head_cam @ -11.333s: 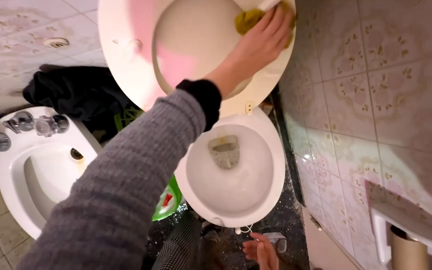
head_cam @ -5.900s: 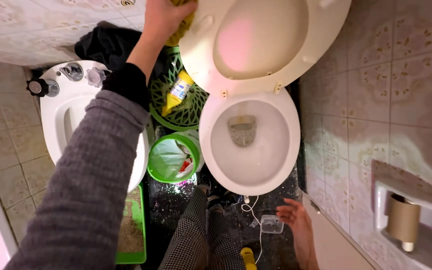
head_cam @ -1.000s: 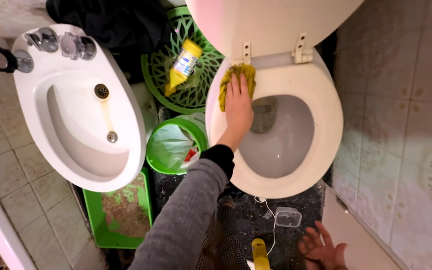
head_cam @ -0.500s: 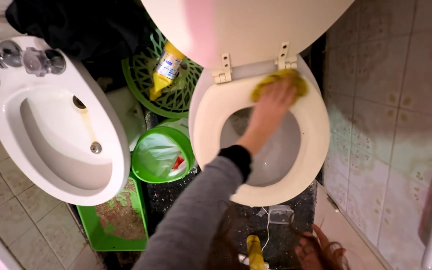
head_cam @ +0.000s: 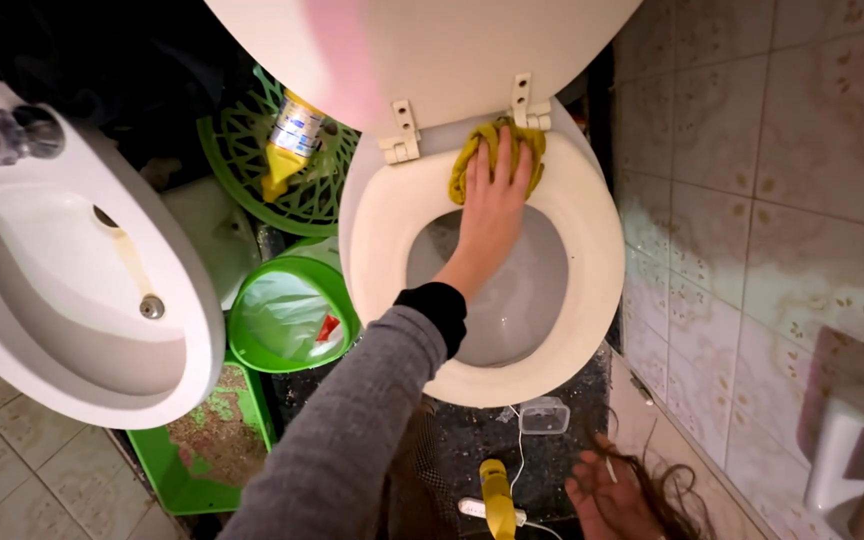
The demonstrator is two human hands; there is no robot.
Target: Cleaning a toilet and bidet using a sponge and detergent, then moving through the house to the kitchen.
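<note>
A: Nearest items, bottom edge of the view?

B: Right hand [head_cam: 607, 497], low by the dark floor, fingers loosely spread and holding nothing, partly behind strands of hair. Just beside it: a yellow-handled tool [head_cam: 497, 503] lying on the floor, long axis running near to far, and a small clear plastic tub [head_cam: 543, 415] with a thin white cord [head_cam: 516, 462].

A: Middle ground, left side?

B: Green tray [head_cam: 184, 478] with gritty litter; green bin [head_cam: 290, 312] lined with a pale bag, between the white bidet [head_cam: 52, 310] and the toilet.

A: The toilet itself?

B: White toilet seat [head_cam: 592, 270] down on the bowl, lid [head_cam: 432, 50] raised. Grey-sleeved arm crosses the bowl opening.

A: Left hand?

B: Left hand [head_cam: 492, 205], flat, palm down, fingers [head_cam: 503, 160] extended and close together, pointing away toward the hinges, pressing the yellow cloth [head_cam: 472, 165].

A: Cloth position?

B: Bunched on the rear of the seat, just in front of the two hinges; its long axis lies across the seat, left to right.

A: Farthest?

B: Green openwork basket [head_cam: 242, 165], with a yellow bottle [head_cam: 290, 143] lying in it, cap end pointing near-left.
</note>
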